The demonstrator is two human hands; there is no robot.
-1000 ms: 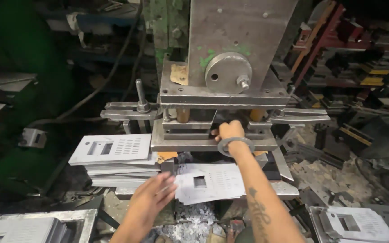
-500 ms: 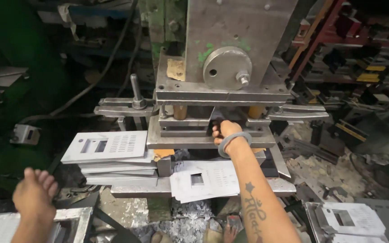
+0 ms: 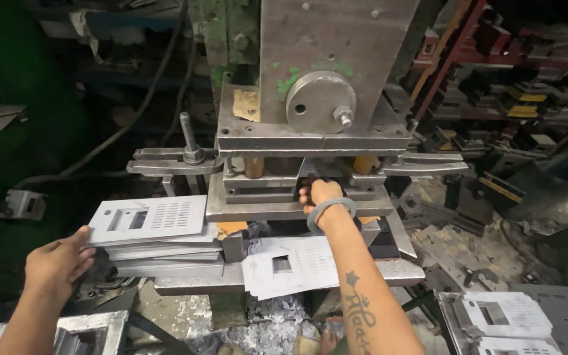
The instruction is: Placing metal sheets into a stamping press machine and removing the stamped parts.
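1. Setting: we look down on a dim, cluttered metal workshop, with scrap trimmings littering the floor [image 3: 277, 329] and dark racks of parts at the right. A heavy grey power press [image 3: 336, 59] fills the centre.

2. The workpiece: our right hand [image 3: 320, 194] reaches into the gap of the die set [image 3: 297, 197] under the ram. The fingers curl inward around something in the die. We take it to be a punched sheet, but the part itself is hidden, so we cannot tell exactly what is gripped. A metal bangle [image 3: 330, 212] sits on that wrist.

3. The supply: our left hand [image 3: 57, 263] lies open, fingers extended, with the fingertips touching the left edge of a stack of punched sheet-metal panels [image 3: 156, 240]. The top panel shows a rectangular window and rows of slots. The hand grips nothing yet.

4. Nearby parts: a pale panel with a square cut-out [image 3: 290, 266] rests on the press bed [image 3: 192, 284], just in front of the die and beside the stack. More finished panels lie in a tray [image 3: 514, 315] at lower right.

5. Step in hand: we judge this as the changeover between strokes, the right hand tending the piece in the die while the left readies the next blank.

6. Next move: it calls for a firm pinch on the top panel alone, sliding it free of the stack, and for both hands to be well clear of the die before the ram descends.
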